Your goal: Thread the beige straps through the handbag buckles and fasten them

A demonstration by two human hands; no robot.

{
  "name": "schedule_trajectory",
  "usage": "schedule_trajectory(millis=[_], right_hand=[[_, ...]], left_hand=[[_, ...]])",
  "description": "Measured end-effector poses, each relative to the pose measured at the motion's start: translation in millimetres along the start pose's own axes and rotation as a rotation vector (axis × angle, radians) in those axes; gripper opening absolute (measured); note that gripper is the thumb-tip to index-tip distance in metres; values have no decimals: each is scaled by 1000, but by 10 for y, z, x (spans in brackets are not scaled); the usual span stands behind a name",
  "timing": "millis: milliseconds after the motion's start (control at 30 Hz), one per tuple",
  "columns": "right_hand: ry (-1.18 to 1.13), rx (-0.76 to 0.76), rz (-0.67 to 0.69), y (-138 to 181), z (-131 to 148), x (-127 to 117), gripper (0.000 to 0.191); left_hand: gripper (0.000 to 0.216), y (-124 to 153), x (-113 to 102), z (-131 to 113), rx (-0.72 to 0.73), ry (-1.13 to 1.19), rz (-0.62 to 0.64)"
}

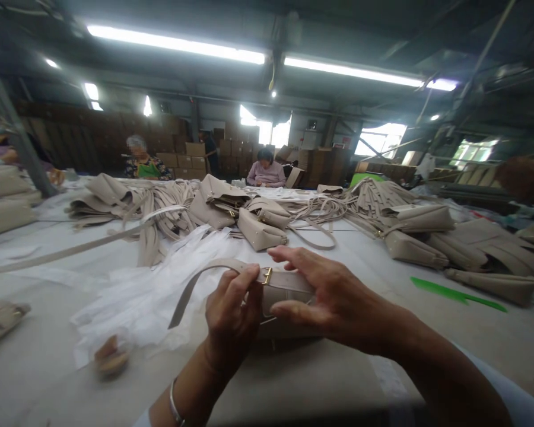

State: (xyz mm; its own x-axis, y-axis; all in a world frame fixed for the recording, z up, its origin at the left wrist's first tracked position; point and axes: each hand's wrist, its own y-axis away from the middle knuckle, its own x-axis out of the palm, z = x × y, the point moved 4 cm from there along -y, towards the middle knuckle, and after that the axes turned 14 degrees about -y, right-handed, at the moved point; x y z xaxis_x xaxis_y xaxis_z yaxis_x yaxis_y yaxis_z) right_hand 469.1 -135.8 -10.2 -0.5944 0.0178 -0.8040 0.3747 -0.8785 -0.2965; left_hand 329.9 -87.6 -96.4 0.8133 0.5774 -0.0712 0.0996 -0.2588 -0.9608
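Note:
A beige handbag (289, 290) lies in front of me on the white table (293, 379). My left hand (231, 317) pinches the bag's beige strap (196, 284) right beside a small gold buckle (267, 275). The strap arcs out to the left and down over the table. My right hand (324, 296) rests on the bag's right side, thumb under the front and fingers stretched over the top. A thin bracelet (174, 404) sits on my left wrist.
White wrapping paper (146, 290) is heaped to the left. Piles of beige bags (262, 228) and straps (160, 207) cover the far table; more bags (420, 246) lie at right beside a green strip (456, 293). Two people (267, 169) sit far behind, before stacked cartons (196, 155).

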Motion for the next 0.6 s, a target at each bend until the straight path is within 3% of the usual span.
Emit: schedule_trajectory(millis=[133,233,367,467,600], right_hand=[[112,-2,39,-221,55,88,34],[120,8,92,-307,-56,31,32],[-98,53,200,-307,-209,-1,32],[-275,120,186,-260,-295,63,29],[-416,140,84,-205,-371,171,28]], left_hand=[[27,1,56,-40,31,18,79],[46,44,107,67,-182,146,157],[63,154,197,193,-510,416,251],[58,213,252,210,-618,554,208],[56,275,306,186,-654,616,71]])
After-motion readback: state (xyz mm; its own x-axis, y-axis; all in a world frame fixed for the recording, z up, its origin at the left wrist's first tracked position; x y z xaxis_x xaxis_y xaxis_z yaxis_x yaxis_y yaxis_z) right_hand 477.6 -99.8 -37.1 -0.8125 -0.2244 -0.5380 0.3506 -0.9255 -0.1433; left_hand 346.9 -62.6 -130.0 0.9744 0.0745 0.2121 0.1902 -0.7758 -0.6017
